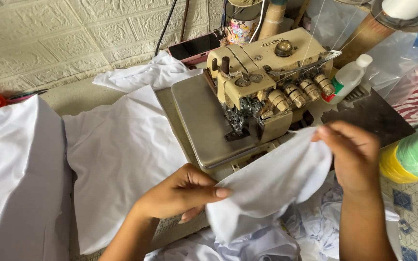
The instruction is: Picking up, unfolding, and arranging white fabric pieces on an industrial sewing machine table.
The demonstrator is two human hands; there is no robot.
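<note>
Your left hand (pixel 182 193) and right hand (pixel 351 152) each pinch one white fabric piece (pixel 267 186), hiding the overlock machine's (pixel 262 82) lower front.

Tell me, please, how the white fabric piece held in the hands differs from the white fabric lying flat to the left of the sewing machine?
The held fabric piece is lifted, pinched by the left hand and right hand, while the flat fabric rests untouched on the table. The held piece is bent and stretched between the hands; the flat one is spread smooth. The held piece looks smaller. Both are plain white cloth.
</note>
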